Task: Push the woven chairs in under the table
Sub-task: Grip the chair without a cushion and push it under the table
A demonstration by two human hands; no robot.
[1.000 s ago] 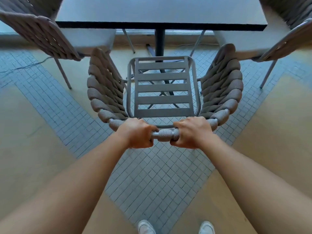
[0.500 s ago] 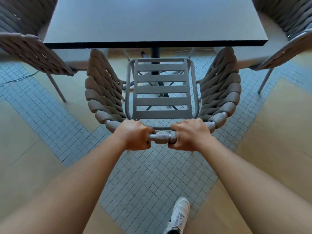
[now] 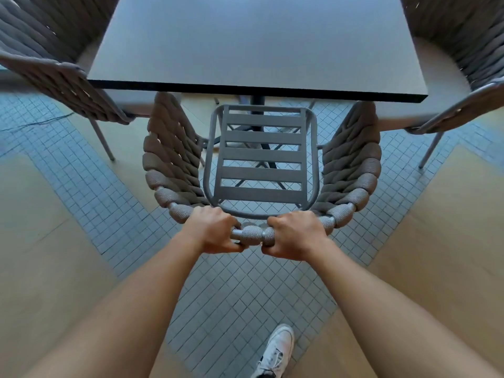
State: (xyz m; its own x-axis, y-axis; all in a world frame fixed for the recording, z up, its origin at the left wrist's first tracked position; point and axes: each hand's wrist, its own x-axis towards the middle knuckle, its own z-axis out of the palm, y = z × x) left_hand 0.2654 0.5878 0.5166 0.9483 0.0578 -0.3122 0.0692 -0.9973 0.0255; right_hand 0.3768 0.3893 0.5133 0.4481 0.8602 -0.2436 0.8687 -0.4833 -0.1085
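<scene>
You are gripping the top rail of the chair (image 3: 261,159) with both hands. Your left hand (image 3: 215,230) is wrapping the rail left of its middle, fingers (image 3: 234,222) curled over the front and closed tight on it. Your right hand (image 3: 296,236) is clamping the rail just right of the middle, its fingers likewise closed around it. A short woven stretch of rail is showing between the two fists.

The chair is standing at the near edge of the bench (image 3: 245,45), centred along it, on the strip of small grey tiles (image 3: 231,296). The front of its slatted seat is lying right at that near edge, with the bench post showing beyond it; the rest of the seat and both woven arms are sitting clear of the bench on your side.

A second woven chair (image 3: 54,66) is standing at the bench's left edge, and a third (image 3: 463,50) at its right edge, each with its seat partly under the top.

Your right foot in a white shoe (image 3: 275,353) is resting on the tiles below your right arm.
</scene>
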